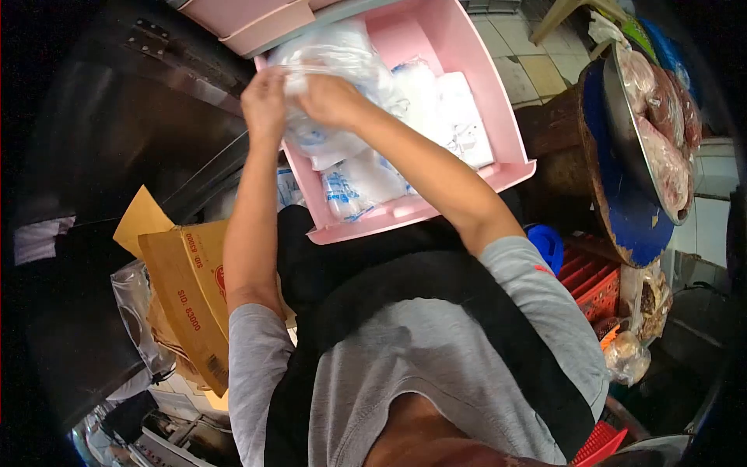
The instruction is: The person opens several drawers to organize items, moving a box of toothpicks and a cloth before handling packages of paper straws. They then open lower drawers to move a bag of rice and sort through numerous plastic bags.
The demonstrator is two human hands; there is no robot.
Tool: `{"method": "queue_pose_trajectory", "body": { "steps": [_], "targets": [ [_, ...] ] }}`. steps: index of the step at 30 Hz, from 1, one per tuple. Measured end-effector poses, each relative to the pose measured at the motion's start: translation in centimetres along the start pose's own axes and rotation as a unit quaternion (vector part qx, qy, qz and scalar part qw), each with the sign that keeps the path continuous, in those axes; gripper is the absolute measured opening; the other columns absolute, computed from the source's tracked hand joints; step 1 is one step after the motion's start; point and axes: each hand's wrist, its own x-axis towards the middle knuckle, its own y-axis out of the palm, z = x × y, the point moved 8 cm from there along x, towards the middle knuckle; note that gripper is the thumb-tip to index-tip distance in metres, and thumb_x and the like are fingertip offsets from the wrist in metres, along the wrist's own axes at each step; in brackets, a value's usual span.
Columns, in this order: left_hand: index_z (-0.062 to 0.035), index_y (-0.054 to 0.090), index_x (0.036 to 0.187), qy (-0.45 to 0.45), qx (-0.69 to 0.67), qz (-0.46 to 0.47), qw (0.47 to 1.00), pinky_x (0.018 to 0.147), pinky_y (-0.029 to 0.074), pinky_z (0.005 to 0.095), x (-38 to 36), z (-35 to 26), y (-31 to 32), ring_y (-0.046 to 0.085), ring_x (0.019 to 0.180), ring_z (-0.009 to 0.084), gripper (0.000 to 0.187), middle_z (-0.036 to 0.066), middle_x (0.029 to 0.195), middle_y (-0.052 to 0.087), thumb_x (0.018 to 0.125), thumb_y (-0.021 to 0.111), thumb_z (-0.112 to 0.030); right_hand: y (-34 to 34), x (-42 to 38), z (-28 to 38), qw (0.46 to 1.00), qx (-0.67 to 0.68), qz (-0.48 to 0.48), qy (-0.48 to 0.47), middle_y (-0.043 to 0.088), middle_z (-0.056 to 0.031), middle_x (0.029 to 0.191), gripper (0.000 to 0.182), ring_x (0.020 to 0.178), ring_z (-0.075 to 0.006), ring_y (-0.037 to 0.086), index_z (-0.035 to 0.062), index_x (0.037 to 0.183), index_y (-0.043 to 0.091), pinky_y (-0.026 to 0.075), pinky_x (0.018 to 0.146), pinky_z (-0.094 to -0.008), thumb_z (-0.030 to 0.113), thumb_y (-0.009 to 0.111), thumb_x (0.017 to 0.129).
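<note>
A pulled-out pink drawer [510,128] holds several packs of plastic bags. At its left side, my left hand [264,101] is closed on the edge of a clear plastic bag [331,47], with the fingertips partly hidden. My right hand [328,100] lies just to the right, its fingers bent and closed on the same crumpled plastic. Below my hands are blue-printed packs of bags [350,187]. White packs [461,117] lie on the drawer's right side.
An open cardboard box [183,296] stands at left beside a dark metal surface [101,140]. To the right, a metal bowl of wrapped meat [661,117] rests on a round blue-topped table [603,179]. A red crate [591,288] sits below it.
</note>
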Motion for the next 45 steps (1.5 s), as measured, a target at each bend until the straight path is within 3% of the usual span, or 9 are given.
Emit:
{"method": "queue_pose_trajectory", "body": {
  "steps": [3, 5, 9, 13, 16, 24, 27, 39, 45],
  "targets": [
    [-0.0004, 0.065, 0.084, -0.155, -0.089, -0.016, 0.984, 0.048, 0.037, 0.0235, 0.6, 2.8, -0.3, 0.045, 0.052, 0.0065, 0.014, -0.001, 0.062, 0.054, 0.086, 0.058, -0.012, -5.6, -6.0, 0.6, 0.960, 0.084, 0.155, -0.219, 0.058, -0.0141, 0.122, 0.037, 0.111, -0.0265, 0.057, 0.0017, 0.116, 0.059, 0.046, 0.093, -0.0353, 0.025, 0.060, 0.088],
    [-0.0008, 0.064, 0.082, -0.162, -0.139, -0.016, 0.977, 0.048, 0.036, 0.0236, 1.1, 3.2, 1.0, 0.043, 0.051, 0.0062, 0.014, -0.002, 0.060, 0.051, 0.085, 0.058, -0.012, -10.3, -5.6, -5.3, 0.948, 0.278, 0.143, 0.055, 0.068, -0.0065, 0.102, 0.026, 0.084, -0.0156, 0.065, 0.0029, 0.109, 0.064, 0.052, 0.078, -0.0273, 0.019, 0.057, 0.090],
    [-0.0010, 0.061, 0.084, -0.143, -0.252, -0.075, 0.954, 0.046, 0.036, 0.0244, 2.7, 4.4, 2.5, 0.044, 0.051, 0.0074, 0.009, -0.002, 0.063, 0.052, 0.084, 0.056, -0.009, -12.3, -3.7, -22.0, 0.954, -0.025, 0.140, 0.262, 0.067, -0.0085, 0.098, 0.033, 0.080, -0.0134, 0.064, 0.0009, 0.105, 0.065, 0.052, 0.063, -0.0271, 0.026, 0.065, 0.084],
    [0.0022, 0.060, 0.095, -0.185, -0.316, -0.071, 0.928, 0.057, 0.044, 0.0267, 2.4, 5.3, 2.8, 0.054, 0.064, 0.0131, 0.013, 0.003, 0.077, 0.058, 0.084, 0.056, -0.004, -7.0, -5.4, -23.2, 0.941, 0.016, 0.209, 0.265, 0.067, -0.0116, 0.097, 0.048, 0.082, -0.0187, 0.064, 0.0012, 0.105, 0.066, 0.050, 0.069, -0.0317, 0.038, 0.072, 0.074],
    [0.0038, 0.062, 0.099, -0.193, -0.308, -0.047, 0.931, 0.067, 0.049, 0.0278, 1.9, 5.4, 3.1, 0.060, 0.073, 0.0159, 0.017, 0.006, 0.085, 0.062, 0.085, 0.059, -0.005, -4.9, -7.0, -18.5, 0.935, -0.170, 0.250, 0.185, 0.066, -0.0199, 0.098, 0.059, 0.088, -0.0281, 0.064, 0.0000, 0.109, 0.063, 0.048, 0.081, -0.0347, 0.043, 0.071, 0.071],
    [-0.0044, 0.066, 0.100, 0.200, 0.111, 0.057, 0.972, 0.076, 0.047, 0.0297, 0.0, -5.0, 3.1, 0.063, 0.085, 0.0192, 0.020, 0.007, 0.097, 0.067, 0.088, 0.060, -0.018, -15.8, -8.8, -13.1, 0.920, 0.351, 0.026, 0.175, 0.066, -0.0113, 0.093, 0.035, 0.087, -0.0174, 0.064, -0.0010, 0.107, 0.059, 0.052, 0.072, -0.0306, 0.015, 0.071, 0.078],
    [-0.0029, 0.064, 0.096, 0.056, 0.274, 0.241, 0.930, 0.074, 0.047, 0.0283, -1.7, -1.7, 7.0, 0.062, 0.083, 0.0168, 0.023, 0.007, 0.090, 0.068, 0.091, 0.057, -0.024, -16.9, -9.0, -9.9, 0.892, 0.418, 0.131, 0.112, 0.065, -0.0145, 0.099, 0.046, 0.090, -0.0204, 0.064, -0.0049, 0.115, 0.053, 0.053, 0.077, -0.0323, 0.017, 0.071, 0.079],
    [-0.0051, 0.069, 0.096, 0.191, 0.078, 0.128, 0.970, 0.072, 0.052, 0.0287, -1.3, -7.6, 5.3, 0.067, 0.080, 0.0223, 0.014, 0.012, 0.091, 0.069, 0.085, 0.063, -0.013, -4.4, -10.5, -8.9, 0.716, 0.545, 0.295, 0.321, 0.067, -0.0101, 0.089, 0.042, 0.073, -0.0182, 0.065, -0.0019, 0.104, 0.062, 0.054, 0.066, -0.0300, 0.035, 0.063, 0.086],
    [-0.0061, 0.069, 0.096, 0.223, 0.117, 0.133, 0.959, 0.067, 0.053, 0.0297, -2.7, -9.5, 5.8, 0.067, 0.073, 0.0261, 0.014, 0.012, 0.086, 0.068, 0.084, 0.062, -0.011, -7.5, -4.1, -4.3, 0.843, 0.417, 0.208, 0.268, 0.066, -0.0119, 0.087, 0.043, 0.072, -0.0176, 0.065, -0.0023, 0.099, 0.064, 0.054, 0.062, -0.0302, 0.037, 0.065, 0.083]
  ]
}}
